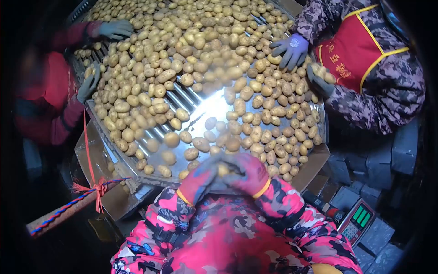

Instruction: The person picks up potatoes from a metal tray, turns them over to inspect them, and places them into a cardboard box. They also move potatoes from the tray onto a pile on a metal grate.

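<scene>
My left hand and my right hand, both in pink and grey gloves, come together in front of my chest at the near edge of the metal sorting table. Between them a yellowish potato shows, with the fingers of both hands curled around it and partly covering it. Just beyond my fingers lie loose potatoes, among them one brown potato. A large heap of potatoes spreads over the slatted far part of the table.
On the left, a co-worker's gloved hand reaches over the heap. Opposite, a person in a red apron handles potatoes. Cardboard boxes stand below the table, a rope-wrapped bar juts in, and a digital scale sits lower right.
</scene>
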{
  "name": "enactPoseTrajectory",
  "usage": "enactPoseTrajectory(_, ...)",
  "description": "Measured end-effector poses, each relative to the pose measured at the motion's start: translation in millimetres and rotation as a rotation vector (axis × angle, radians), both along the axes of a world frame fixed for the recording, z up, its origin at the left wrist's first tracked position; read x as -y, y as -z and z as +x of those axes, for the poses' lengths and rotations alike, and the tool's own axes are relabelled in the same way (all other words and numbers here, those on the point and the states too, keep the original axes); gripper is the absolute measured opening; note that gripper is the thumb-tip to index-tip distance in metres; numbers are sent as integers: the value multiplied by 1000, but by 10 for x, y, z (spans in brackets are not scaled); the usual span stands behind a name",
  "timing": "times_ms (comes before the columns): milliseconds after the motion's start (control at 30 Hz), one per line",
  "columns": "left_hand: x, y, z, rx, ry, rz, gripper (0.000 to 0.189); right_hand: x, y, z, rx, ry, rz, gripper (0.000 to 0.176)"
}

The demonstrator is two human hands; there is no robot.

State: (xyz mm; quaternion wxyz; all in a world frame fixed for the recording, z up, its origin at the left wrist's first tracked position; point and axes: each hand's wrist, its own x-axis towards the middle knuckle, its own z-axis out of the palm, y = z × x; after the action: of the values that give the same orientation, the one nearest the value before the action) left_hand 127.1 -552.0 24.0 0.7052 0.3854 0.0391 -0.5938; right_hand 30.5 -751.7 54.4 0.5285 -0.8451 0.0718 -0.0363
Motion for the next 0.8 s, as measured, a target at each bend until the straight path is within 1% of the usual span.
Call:
enactPoseTrajectory(67,-92,-216,135,103,42,-2,73,4,84,-9,279,82,-214,51)
enactPoseTrajectory(133,-279,-325,261,-24,-31,26,77,196,131,-81,134,192,-445,63)
enactPoseTrajectory(167,-366,-326,268,9,-72,19,78,162,304,-223,-4,286,-514,68)
enactPoseTrajectory(233,-460,-229,223,354,-94,86,80,17,334,-138,57,84,-650,65)
enactPoseTrajectory(267,-498,-224,182,399,-112,105,80,-44,345,-101,89,-14,-715,64)
enactPoseTrajectory(300,-530,-229,146,444,-130,127,81,19,373,25,91,-235,-764,69)
enactPoseTrajectory(367,-583,-255,68,516,-166,181,80,239,613,476,230,-200,-678,61)
enactPoseTrajectory(433,-632,-391,39,591,-188,201,70,642,437,841,112,-130,-891,67)
enactPoseTrajectory(467,-681,-512,54,515,-156,239,66,821,575,964,138,106,-882,71)
enactPoseTrajectory(500,-731,-626,71,442,-126,277,62,947,522,1033,95,216,-998,74)
enactPoseTrajectory(533,-788,-698,71,366,-97,314,58,1095,507,1100,140,256,-898,70)
enactPoseTrajectory(600,-891,-706,39,71,-251,100,55,1139,553,1077,149,248,-766,65)
enactPoseTrajectory(667,-981,-688,-23,-210,-396,-132,58,874,418,1005,256,97,-646,60)
enactPoseTrajectory(700,-1017,-720,-55,-152,-387,-80,70,738,364,950,241,48,-677,59)
enactPoseTrajectory(800,-1123,-816,-124,200,-210,266,68,524,361,784,175,-46,-606,60)
